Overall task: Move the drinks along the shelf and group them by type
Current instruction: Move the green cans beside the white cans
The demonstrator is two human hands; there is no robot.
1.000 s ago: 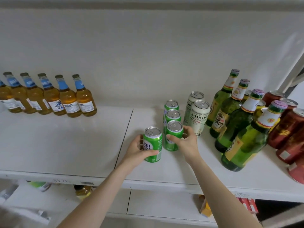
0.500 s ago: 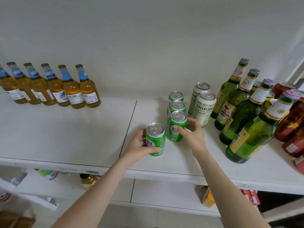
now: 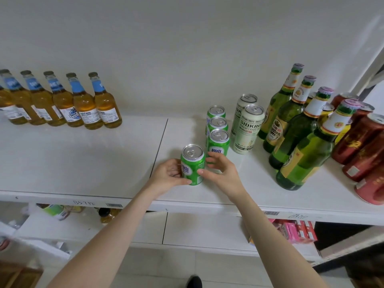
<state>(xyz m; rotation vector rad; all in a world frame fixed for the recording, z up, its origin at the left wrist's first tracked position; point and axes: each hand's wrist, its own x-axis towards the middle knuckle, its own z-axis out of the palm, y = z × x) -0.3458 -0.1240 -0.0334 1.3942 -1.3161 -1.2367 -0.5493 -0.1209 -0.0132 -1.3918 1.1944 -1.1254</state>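
Observation:
A front green can (image 3: 192, 163) stands on the white shelf (image 3: 83, 163) near its front edge. My left hand (image 3: 168, 175) wraps its left side. My right hand (image 3: 223, 173) holds its right side, thumb on the front and fingers tucked between it and the can behind. A row of three more green cans (image 3: 218, 138) runs back toward the wall. Two tall white cans (image 3: 248, 129) stand just right of that row. Further right are several green bottles (image 3: 303, 154), then red cans (image 3: 357, 140). Amber bottles with blue labels (image 3: 83, 109) line the back left.
A bare stretch of shelf lies between the amber bottles and the green cans. The lower shelf (image 3: 197, 229) holds a bottle (image 3: 107, 214) and pink boxes (image 3: 295, 230). A slanted shelf post (image 3: 367, 65) rises at the far right.
My right hand left the rearward green can and came forward-left onto the front can. My left hand has kept hold of that can.

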